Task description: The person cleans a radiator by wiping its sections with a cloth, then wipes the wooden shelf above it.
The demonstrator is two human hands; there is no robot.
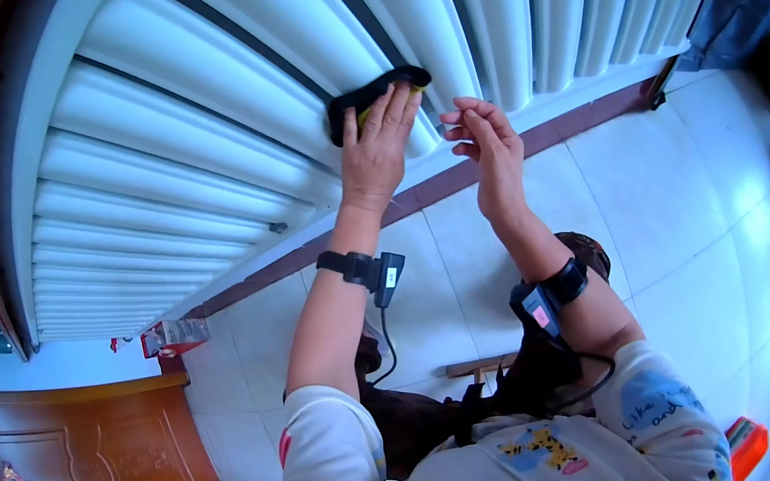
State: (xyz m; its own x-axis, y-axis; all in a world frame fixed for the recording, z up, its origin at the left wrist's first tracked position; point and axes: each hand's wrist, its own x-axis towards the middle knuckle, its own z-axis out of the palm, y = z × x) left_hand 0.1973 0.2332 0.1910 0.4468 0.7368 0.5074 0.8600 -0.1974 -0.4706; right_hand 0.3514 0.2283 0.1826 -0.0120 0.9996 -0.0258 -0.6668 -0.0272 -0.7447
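Cloth (375, 91) beneath left hand (376, 153), right hand (493, 145) apart.

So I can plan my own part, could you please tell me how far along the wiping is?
Done: can't tell; the white slats show no visible wiped boundary. In progress: the left hand presses a black-and-yellow pad on them, near their lower ends; the right hand, apparently empty, is close by. Remaining: possibly the slats on either side.

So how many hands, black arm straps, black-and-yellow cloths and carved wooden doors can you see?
Hands: 2, left hand and right hand
Black arm straps: 2
Black-and-yellow cloth: 1
Carved wooden door: 1
Total: 6
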